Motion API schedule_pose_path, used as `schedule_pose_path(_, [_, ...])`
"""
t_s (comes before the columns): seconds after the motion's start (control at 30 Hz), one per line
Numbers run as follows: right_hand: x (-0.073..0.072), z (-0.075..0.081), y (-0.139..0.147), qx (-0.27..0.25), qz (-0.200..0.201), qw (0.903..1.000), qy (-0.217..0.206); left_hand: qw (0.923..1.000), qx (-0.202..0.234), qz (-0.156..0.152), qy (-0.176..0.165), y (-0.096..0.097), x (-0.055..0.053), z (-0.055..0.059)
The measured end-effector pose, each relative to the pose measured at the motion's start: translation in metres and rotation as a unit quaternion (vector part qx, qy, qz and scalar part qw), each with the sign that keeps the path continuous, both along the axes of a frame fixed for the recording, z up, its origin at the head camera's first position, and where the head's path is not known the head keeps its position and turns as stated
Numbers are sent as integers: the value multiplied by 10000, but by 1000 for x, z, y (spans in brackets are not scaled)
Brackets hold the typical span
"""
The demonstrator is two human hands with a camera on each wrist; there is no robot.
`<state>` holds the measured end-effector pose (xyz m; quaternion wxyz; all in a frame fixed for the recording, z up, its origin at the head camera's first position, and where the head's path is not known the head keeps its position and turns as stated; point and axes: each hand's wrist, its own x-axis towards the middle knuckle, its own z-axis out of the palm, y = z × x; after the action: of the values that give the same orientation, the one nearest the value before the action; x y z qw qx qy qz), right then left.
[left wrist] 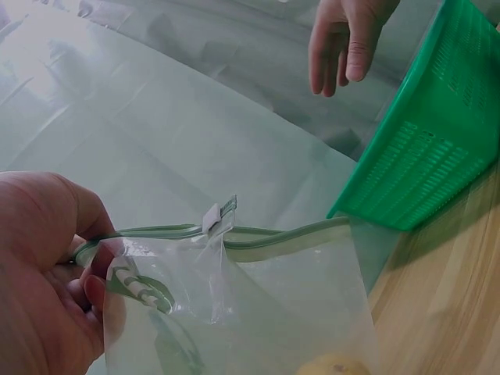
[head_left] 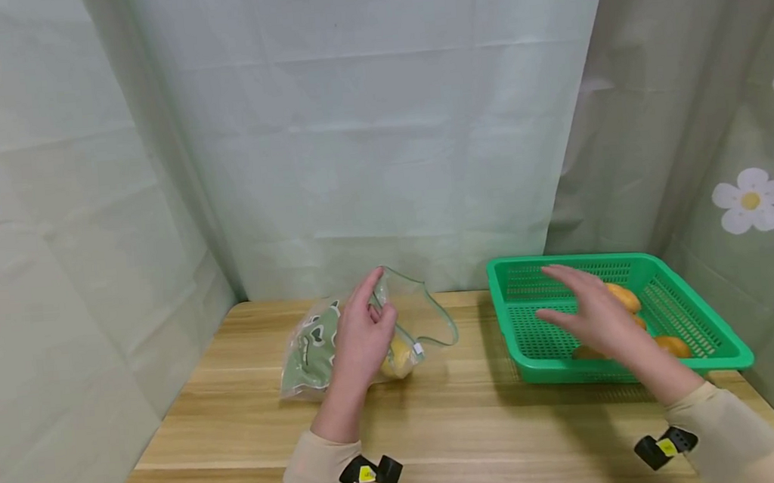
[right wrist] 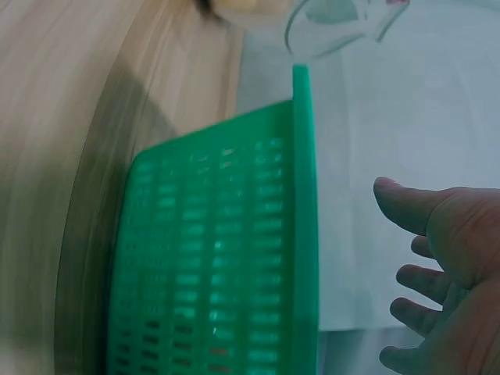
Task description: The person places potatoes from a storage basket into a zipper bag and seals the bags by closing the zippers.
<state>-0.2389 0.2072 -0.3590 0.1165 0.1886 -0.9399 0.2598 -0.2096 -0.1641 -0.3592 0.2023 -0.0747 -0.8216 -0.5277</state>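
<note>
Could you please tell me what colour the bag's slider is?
The slider is white, showing best in the left wrist view.

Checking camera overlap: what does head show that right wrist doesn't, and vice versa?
Head only: the sleeves, the white flower with a yellow centre, and a clear look at orange items in the green basket.
Right wrist only: all five digits of the right hand at once.
Both: right hand, basket, wooden table, and clear bag, cropped in right wrist.
</note>
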Motion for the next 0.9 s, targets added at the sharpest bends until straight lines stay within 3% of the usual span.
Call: schedule_pose_path(0.9, [-19,-22,70,150,-628,9973,-352,9999,19,30,-149,2,0,-1])
